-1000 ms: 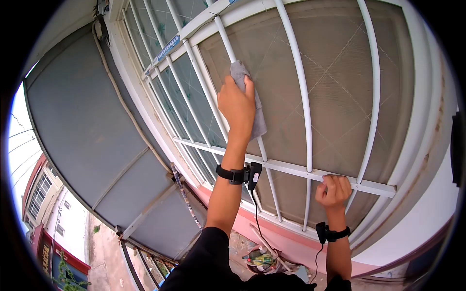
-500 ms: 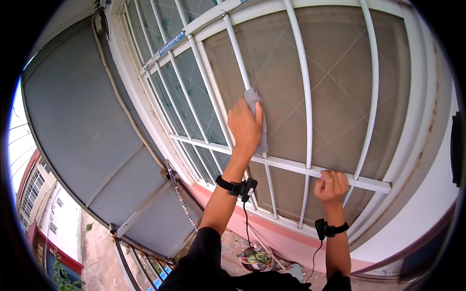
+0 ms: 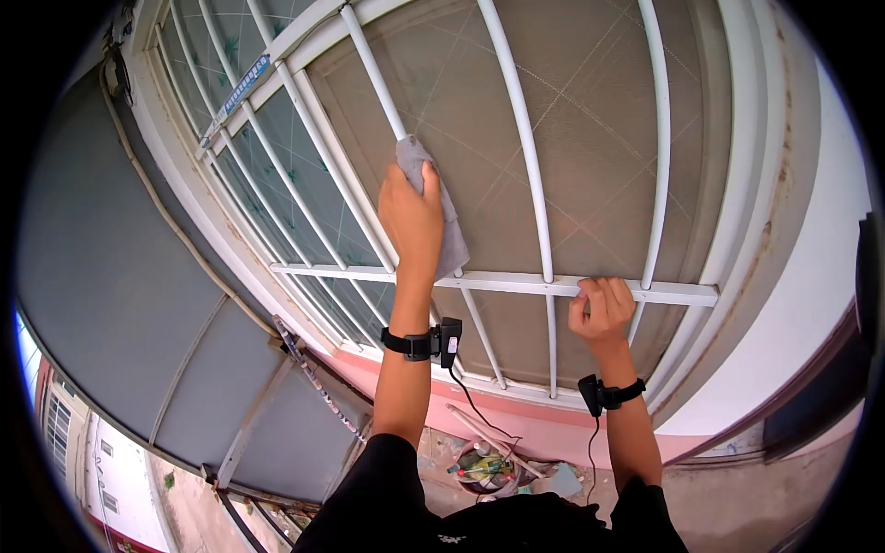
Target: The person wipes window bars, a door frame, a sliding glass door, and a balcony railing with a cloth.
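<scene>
My left hand is closed round a grey cloth, which is wrapped on a white vertical bar of the window grille, just above the crossbar. Part of the cloth hangs to the right of the hand. My right hand is curled over the white horizontal crossbar near its right end, fingers bent around it. Behind the bars is a window with a brown mesh screen. Each wrist wears a black strap with a small device and a cable.
A grey metal panel stands at the left, with a pipe along it. Below the window are a pink wall base and a basket of bottles. A patterned pole leans at the lower left.
Since a second ago my left hand and the cloth have slid down the bar, nearer the crossbar. The view has shifted to the right. My right hand stays on the crossbar.
</scene>
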Tool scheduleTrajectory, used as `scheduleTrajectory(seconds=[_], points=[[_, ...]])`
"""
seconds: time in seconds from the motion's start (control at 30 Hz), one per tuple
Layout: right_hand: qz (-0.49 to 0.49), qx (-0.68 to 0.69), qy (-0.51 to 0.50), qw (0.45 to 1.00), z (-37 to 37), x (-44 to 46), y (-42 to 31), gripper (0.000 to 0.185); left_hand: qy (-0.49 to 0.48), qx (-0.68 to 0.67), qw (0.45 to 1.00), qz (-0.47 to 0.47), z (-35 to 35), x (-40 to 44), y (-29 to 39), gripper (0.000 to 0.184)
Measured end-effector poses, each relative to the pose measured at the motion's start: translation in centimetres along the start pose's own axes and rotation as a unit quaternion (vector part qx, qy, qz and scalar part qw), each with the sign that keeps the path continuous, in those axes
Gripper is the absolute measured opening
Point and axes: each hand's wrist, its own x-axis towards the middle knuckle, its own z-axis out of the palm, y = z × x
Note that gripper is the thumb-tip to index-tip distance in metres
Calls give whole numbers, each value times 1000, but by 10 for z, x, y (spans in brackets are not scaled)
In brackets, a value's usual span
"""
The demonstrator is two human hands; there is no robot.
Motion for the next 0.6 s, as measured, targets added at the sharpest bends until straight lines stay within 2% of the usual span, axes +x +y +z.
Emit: scheduleTrajectory(seconds=[0.1,0.23,0.3,0.33,0.37,0.47,0.5,0.57,0.6], points=[[-3,6,4,1000,-1,4,-1,20,-69,-46,996,-33,7,-72,-24,31],[28,43,-11,999,-10,11,-7,11,-64,-53,997,-6,-5,-124,-31,30],[61,92,-40,993,-15,12,-10,16,42,-169,985,-10,-17,-135,-4,31],[90,116,-52,988,-18,14,-13,11,37,-172,984,-16,-16,-138,10,31],[90,113,-60,988,-19,16,-15,11,24,-229,972,-43,-8,-134,28,34],[218,210,0,953,-19,19,-24,9,-47,-356,926,-118,29,-127,73,40],[218,210,-2,953,-19,23,-30,9,-63,-313,941,-109,46,-133,83,43],[243,131,0,961,-19,32,-43,17,-14,-250,967,-39,53,-143,96,42],[197,102,-23,975,-19,30,-44,28,-14,-252,967,-38,53,-148,95,42]])
